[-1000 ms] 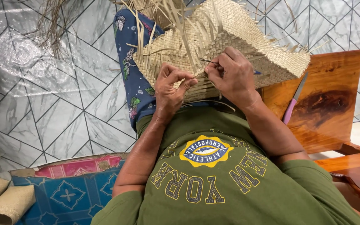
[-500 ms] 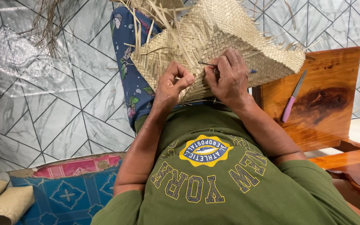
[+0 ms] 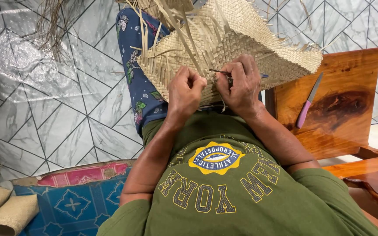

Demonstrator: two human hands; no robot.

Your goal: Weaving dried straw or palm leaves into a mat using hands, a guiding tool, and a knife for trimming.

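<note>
- Straw-coloured woven mat [image 3: 241, 41] is lying across the lap, at twelve o'clock from both hands.
- Left hand [image 3: 185, 89] is pinching its near edge, fingers clenched.
- Right hand [image 3: 240, 83] is gripping a thin dark tool [image 3: 218, 71] against the weave.
- Pink-handled knife [image 3: 308, 105] is resting on the wooden chair [image 3: 342, 113] at three o'clock.

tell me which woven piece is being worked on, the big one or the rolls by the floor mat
The big woven straw piece on the lap: both hands, left hand and right hand, grip its near edge. The two small woven rolls lie untouched at bottom left.

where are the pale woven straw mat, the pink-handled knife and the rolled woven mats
pale woven straw mat [image 3: 241, 30], head view, on its plaited face
pink-handled knife [image 3: 303, 114], head view, on the pink handle
rolled woven mats [image 3: 9, 214], head view, on the nearer roll's side
</note>
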